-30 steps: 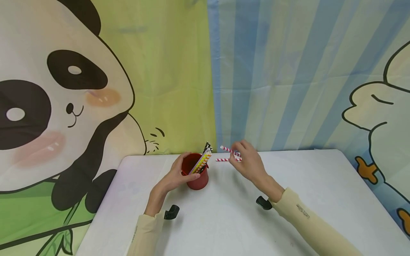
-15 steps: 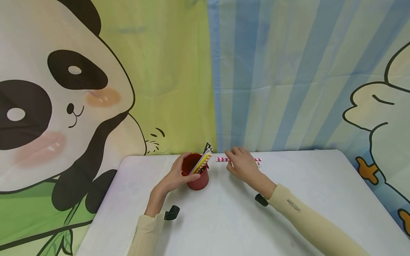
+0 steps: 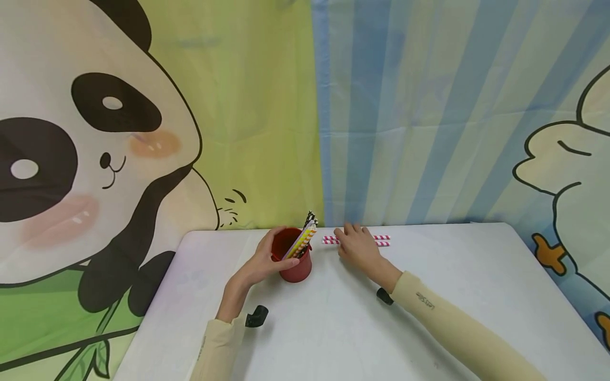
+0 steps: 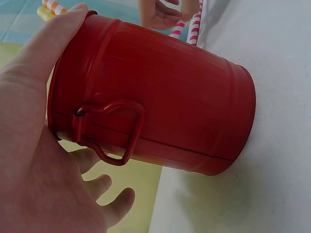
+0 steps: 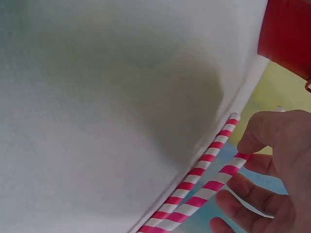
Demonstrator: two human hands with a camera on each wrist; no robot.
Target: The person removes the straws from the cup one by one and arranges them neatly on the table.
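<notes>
My left hand [image 3: 259, 259] grips a small red metal pail [image 3: 296, 271] at its rim, thumb over the near edge. A wire handle [image 4: 129, 131] hangs on the pail's side in the left wrist view. Several paper straws [image 3: 303, 241], yellow, orange-striped, lilac and black-patterned, lean to the right inside it. Right of the pail, my right hand [image 3: 359, 248] pinches a pink-and-white striped straw [image 5: 204, 193] between thumb and fingers. Another straw of the same pattern [image 5: 197, 172] lies alongside it, close to parallel. The hand covers the middle of both straws in the head view.
The white table [image 3: 324, 338] has its far edge just behind the straws, against a printed curtain [image 3: 267, 116] with a panda. Black fittings [image 3: 257, 316] stick out at both cuffs.
My right hand has lowered the tilted striped straw and brought it level, close beside the other one. The right forearm has shifted slightly left. My left hand and the pail stay in place.
</notes>
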